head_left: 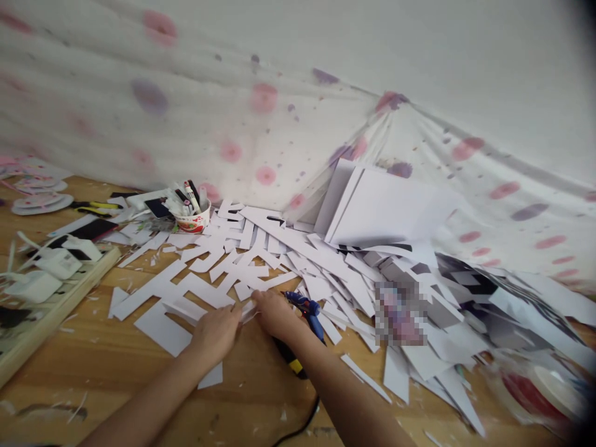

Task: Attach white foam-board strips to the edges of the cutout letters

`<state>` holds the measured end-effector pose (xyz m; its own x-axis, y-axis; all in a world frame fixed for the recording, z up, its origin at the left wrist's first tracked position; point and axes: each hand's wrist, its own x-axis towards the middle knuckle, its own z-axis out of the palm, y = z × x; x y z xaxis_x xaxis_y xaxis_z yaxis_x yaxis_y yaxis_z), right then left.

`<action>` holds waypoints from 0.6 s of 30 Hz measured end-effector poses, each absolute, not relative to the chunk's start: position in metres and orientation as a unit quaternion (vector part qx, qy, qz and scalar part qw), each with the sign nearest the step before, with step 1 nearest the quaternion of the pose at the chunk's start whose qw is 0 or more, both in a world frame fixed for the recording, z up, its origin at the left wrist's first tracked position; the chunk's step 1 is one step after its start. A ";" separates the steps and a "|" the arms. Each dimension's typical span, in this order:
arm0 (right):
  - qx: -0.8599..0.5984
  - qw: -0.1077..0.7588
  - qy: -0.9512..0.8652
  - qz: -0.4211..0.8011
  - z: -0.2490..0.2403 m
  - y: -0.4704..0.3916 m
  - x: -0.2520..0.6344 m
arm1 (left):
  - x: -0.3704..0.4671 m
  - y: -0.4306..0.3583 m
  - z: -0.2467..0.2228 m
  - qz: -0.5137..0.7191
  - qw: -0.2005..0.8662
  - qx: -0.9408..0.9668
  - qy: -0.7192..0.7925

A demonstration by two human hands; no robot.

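Note:
Between my two hands, in the middle of the head view, is a small white board strip [249, 311]. My left hand [218, 333] is closed on its left end, with the fingertips partly hidden. From the other side, my right hand [275, 315] pinches the same strip. A blue and black glue gun [313, 315] with a yellow patch lies under and beside my right wrist, and a black cord runs from it. Just beyond my hands, cut white board pieces [205, 288] overlap on the wooden table [242, 403].
A paper cup [193, 220] holding several pens stands at the back. Left are a wooden-edged board [60, 310] with white chargers [58, 264] and yellow-handled pliers [100, 207]. Large white sheets [382, 208] lean against the curtain. Board scraps and a roll of tape [535, 388] lie right.

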<state>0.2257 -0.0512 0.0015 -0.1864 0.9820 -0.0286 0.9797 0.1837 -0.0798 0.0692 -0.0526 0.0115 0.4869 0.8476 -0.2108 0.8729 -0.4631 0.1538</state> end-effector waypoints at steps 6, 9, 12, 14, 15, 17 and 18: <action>-0.616 0.137 -0.768 0.109 -0.022 -0.061 0.225 | 0.070 -0.053 0.008 -0.051 0.105 0.856 0.503; -0.610 0.155 -0.768 0.113 -0.029 -0.058 0.222 | 0.069 -0.052 0.006 -0.055 0.102 0.857 0.502; -0.600 0.146 -0.777 0.121 -0.028 -0.054 0.224 | 0.069 -0.052 0.005 -0.058 0.098 0.859 0.500; -0.590 0.137 -0.786 0.121 -0.026 -0.053 0.226 | 0.070 -0.052 0.006 -0.057 0.099 0.858 0.501; -0.585 0.133 -0.791 0.119 -0.025 -0.053 0.227 | 0.070 -0.052 0.006 -0.057 0.100 0.857 0.503; -0.577 0.129 -0.798 0.116 -0.026 -0.052 0.229 | 0.071 -0.051 0.007 -0.057 0.103 0.856 0.504; -0.574 0.129 -0.800 0.115 -0.026 -0.052 0.230 | 0.071 -0.051 0.008 -0.059 0.105 0.855 0.505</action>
<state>0.2296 -0.0519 -0.0264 -0.3071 0.9488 0.0747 0.8895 0.3140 -0.3320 0.0710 -0.0514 0.0080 0.4832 0.8506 -0.2073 0.8755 -0.4682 0.1193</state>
